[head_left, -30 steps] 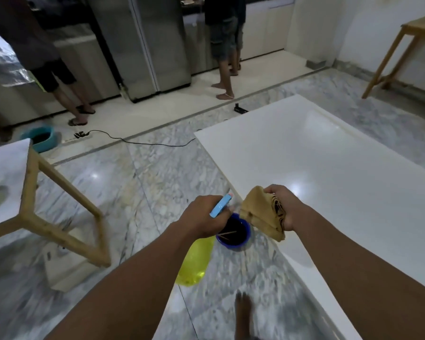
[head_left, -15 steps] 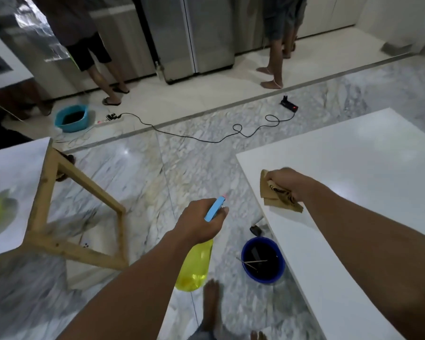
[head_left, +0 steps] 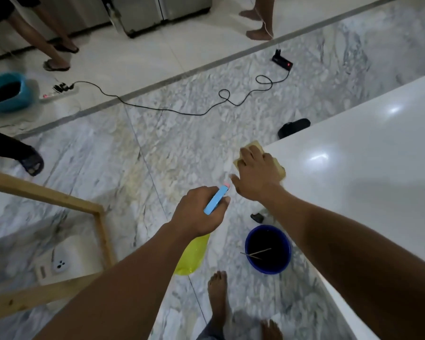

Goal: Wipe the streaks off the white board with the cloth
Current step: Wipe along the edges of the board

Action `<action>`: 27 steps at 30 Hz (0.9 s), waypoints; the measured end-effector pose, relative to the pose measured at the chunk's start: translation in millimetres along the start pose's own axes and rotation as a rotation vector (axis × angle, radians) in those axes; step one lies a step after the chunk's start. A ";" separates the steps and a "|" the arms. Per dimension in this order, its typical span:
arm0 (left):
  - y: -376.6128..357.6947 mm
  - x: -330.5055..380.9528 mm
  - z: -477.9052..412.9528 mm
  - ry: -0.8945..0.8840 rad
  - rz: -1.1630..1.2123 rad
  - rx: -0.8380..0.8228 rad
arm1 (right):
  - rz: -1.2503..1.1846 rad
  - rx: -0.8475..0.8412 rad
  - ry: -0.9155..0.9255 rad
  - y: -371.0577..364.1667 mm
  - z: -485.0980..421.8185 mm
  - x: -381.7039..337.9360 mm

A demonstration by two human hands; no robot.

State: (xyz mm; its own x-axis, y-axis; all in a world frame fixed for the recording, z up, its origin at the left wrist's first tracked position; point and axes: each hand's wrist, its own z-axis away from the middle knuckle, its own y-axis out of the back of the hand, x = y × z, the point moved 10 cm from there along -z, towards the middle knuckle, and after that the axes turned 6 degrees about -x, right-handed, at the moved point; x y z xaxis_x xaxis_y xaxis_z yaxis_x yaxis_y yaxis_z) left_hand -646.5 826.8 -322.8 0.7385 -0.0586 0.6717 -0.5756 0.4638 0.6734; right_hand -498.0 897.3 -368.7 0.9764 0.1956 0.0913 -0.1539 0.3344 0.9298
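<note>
Down flat on cloth (head_left: 280, 168), right hand (head_left: 255, 176); left hand (head_left: 198, 213) around spray bottle (head_left: 193, 256).

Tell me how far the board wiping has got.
Done: the cloth is down on a corner of the white board. In hand: the right hand presses it flat there, while the left hand grips the spray bottle off the board's edge. Left: nearly the whole board lies beyond the cloth; streaks cannot be made out in this glare.

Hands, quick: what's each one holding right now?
Left hand: grips the yellow spray bottle.
Right hand: open, fingers flat, pressing the cloth onto the white board.
</note>
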 end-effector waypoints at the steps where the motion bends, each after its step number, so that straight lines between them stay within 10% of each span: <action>1: -1.8 -3.4 -4.5 0.000 0.003 -0.013 | -0.034 0.008 0.007 5.9 -6.8 0.7; 27: -123.7 99.7 110.2 -0.054 0.004 -0.027 | -0.052 0.248 0.059 -110.8 228.6 48.8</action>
State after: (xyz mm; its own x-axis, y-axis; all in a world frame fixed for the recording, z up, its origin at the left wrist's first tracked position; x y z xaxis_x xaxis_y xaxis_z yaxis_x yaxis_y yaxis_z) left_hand -540.3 666.2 -305.1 0.7160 -0.1038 0.6904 -0.5684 0.4874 0.6628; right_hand -398.7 659.0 -385.8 0.9704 0.2401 0.0273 -0.0552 0.1102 0.9924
